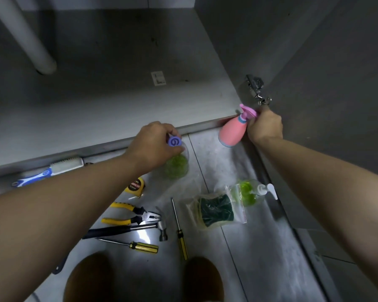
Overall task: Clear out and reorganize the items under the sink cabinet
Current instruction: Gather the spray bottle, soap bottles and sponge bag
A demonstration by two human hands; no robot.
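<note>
At the far left, a white drain pipe point(31, 40) slants down to the grey cabinet floor point(96, 110). A broad stretch of that panel runs from the pipe to the right wall, with a small pale sticker point(158, 78) on it.

Along the cabinet's front edge point(109, 144), a white scrubbing brush with a blue handle point(48, 172) lies on the tiled floor just beside the lip. The left hand point(155, 142) reaches over that edge, its fingers curled round the purple cap point(174, 141) of a clear bottle with green contents point(176, 166).

Below the forearm sit a yellow tape measure point(136, 185), yellow-handled pliers point(131, 214), a black-handled hammer point(127, 229) and two yellow-handled screwdrivers point(143, 247), packed close together. A strip of bare tile separates them from a clear zip bag holding a green sponge point(214, 210), which touches a clear pump bottle of green liquid point(249, 192).

Further right, the right hand point(264, 127) grips the neck of a pink plastic spray bottle point(232, 131), which hangs tilted above the tile at the cabinet's right front corner, near the metal door hinge point(256, 90). The open grey cabinet door point(336, 83) bounds the space on the right. Brown slippers point(90, 277) stand at the bottom.
</note>
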